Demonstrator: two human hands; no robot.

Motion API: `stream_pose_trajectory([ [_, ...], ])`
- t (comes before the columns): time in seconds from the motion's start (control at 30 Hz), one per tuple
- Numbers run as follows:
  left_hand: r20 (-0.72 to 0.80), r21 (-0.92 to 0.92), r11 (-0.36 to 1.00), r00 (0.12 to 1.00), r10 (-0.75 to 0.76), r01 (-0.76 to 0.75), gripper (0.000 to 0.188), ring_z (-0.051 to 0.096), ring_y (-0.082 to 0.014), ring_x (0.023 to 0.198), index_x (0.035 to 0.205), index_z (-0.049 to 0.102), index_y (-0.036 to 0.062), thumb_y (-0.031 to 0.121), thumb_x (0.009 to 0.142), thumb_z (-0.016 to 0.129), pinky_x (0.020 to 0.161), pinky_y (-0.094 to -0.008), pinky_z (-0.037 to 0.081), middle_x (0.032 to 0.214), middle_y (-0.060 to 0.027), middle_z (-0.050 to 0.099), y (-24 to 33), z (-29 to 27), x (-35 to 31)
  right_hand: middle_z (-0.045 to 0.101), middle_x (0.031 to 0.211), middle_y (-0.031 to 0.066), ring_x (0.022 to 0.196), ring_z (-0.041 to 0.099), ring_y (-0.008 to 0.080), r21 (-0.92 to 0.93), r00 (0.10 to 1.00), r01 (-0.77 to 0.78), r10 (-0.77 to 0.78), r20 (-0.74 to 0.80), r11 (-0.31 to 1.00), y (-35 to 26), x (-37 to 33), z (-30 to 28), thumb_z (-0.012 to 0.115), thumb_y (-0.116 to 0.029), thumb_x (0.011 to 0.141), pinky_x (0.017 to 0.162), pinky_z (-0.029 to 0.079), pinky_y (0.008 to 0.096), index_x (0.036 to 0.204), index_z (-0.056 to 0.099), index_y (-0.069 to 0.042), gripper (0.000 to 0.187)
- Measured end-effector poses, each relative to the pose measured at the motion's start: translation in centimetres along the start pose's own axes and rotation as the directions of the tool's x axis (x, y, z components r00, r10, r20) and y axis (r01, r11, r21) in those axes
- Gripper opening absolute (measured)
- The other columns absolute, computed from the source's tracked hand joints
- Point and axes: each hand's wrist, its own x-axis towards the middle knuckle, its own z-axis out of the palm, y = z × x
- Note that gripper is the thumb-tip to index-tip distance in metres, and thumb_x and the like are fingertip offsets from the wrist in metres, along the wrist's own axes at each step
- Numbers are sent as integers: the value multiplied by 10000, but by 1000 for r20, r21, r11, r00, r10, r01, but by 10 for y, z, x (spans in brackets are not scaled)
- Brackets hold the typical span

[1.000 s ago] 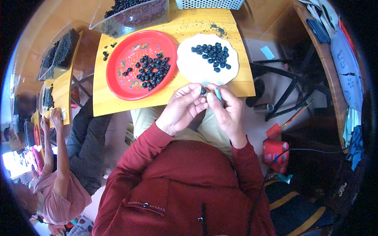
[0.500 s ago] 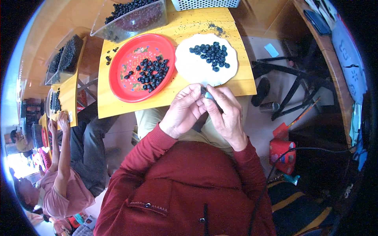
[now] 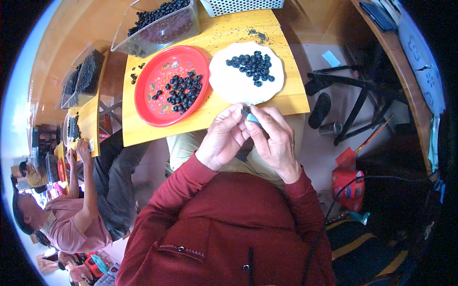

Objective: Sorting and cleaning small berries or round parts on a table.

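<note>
My left hand point(image 3: 220, 136) and right hand point(image 3: 275, 143) meet in front of my body, just below the table's near edge. The right hand pinches a small tool with a light-blue part point(image 3: 252, 118); its greyish tip points toward the left fingertips. My left thumb and fingers are pinched together against that tip, and whatever they hold is mostly hidden. Beyond them, a white scalloped plate point(image 3: 224, 85) carries a cluster of dark round beads point(image 3: 260, 69). To its left, a red round tray point(image 3: 145, 88) holds more dark beads point(image 3: 185, 93).
A clear bin point(image 3: 164, 29) full of dark beads stands at the table's back left, near a white perforated basket point(image 3: 243, 6). Dark crumbs point(image 3: 257, 35) lie behind the plate. At the left, another person point(image 3: 78, 219) works at a second table. A black cable point(image 3: 381, 177) hangs at right.
The whole view has shifted slightly, with the table and trays appearing a little moved. My hands stay together in nearly the same pose around the small tool.
</note>
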Motion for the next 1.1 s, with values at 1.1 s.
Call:
stream_pose_trajectory([
  [1.1, 34, 208, 977, 999, 40, -46, 133, 627, -124, 909, 1067, 620, 48, 147, 984, 591, 847, -315, 536, 1005, -31, 660, -4, 20, -9, 676, 981, 170, 850, 696, 282, 259, 989, -142, 124, 83, 955, -8, 1, -28, 624, -154, 946, 706, 540, 363, 1167, 637, 57, 305],
])
